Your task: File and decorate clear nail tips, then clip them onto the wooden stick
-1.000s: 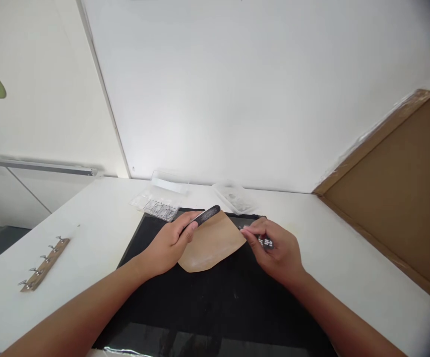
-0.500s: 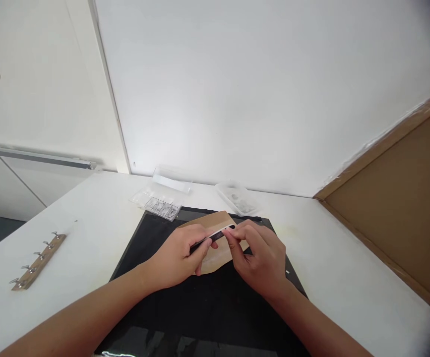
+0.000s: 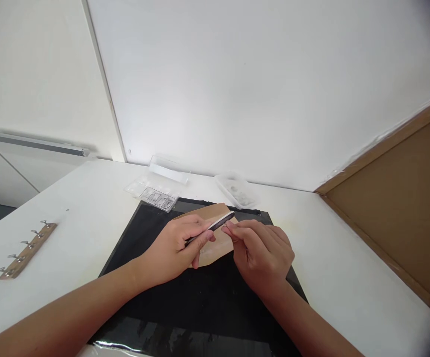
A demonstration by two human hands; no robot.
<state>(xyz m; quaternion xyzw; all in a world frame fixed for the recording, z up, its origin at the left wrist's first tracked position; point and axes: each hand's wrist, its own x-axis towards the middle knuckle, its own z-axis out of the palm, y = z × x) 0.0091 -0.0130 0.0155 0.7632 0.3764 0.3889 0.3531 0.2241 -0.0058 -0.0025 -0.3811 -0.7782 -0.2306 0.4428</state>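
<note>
The left hand [image 3: 185, 243] has its grip closed on a dark strip [image 3: 224, 221] with a pale edge, thumb on the near side, the free end slanting up to the right. The right hand [image 3: 263, 250] is curled, thumb and forefinger drawn together just beside that end; whether its grip holds anything, I cannot tell. Beneath the strip a brown paper [image 3: 218, 252] shows between the hands, over a black mat [image 3: 196, 307] whose near edge is glossy with reflections. The mat lies on a white desk [image 3: 348, 277], faintly yellowed in patches near its sides. Past the mat's far edge are a clear packet [image 3: 158, 198] with a dark grid, a clear box [image 3: 168, 173] and a whitish tray [image 3: 239, 191]. At left lies a wooden rack [image 3: 29, 253] with five metal hooks. A plain white wall [image 3: 237, 89] backs the desk, a brown panel [image 3: 397, 218] borders it at right, and a grey rail [image 3: 32, 143] runs along the left side of the room.
</note>
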